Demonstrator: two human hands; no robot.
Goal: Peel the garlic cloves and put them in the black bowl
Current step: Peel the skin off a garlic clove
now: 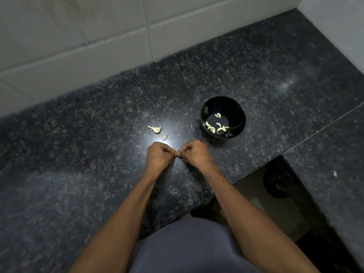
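Dark speckled granite counter (98, 174), lit by a bright glare patch near centre. Pale tiled wall (78, 36) runs along the far edge from 9 to 1 o'clock.

Left hand (160, 155) and right hand (194, 152) meet just below frame centre, knuckles up, fingers curled tight, thumb and fingertips of both pressed together at one spot. Whatever they pinch is too small and hidden to identify; a garlic clove cannot be confirmed between them. Both forearms come in from 6 o'clock, bare.

Black bowl (236, 107) sits on the counter at about 1 o'clock from the hands, near but not touching them. Inside, several pale peeled garlic cloves (216, 126) lie on the bottom, mostly toward the near side.

At 11 o'clock from the hands, a small garlic cluster (155, 129) with papery skin rests on the counter. A single loose clove or skin scrap (165, 137) lies between that cluster and the left hand, just beyond the knuckles.

At 4 o'clock, a recessed sink (256, 192) cuts into the counter, its dark drain (277, 186) visible. Grey clothing (187, 247) fills the bottom centre.
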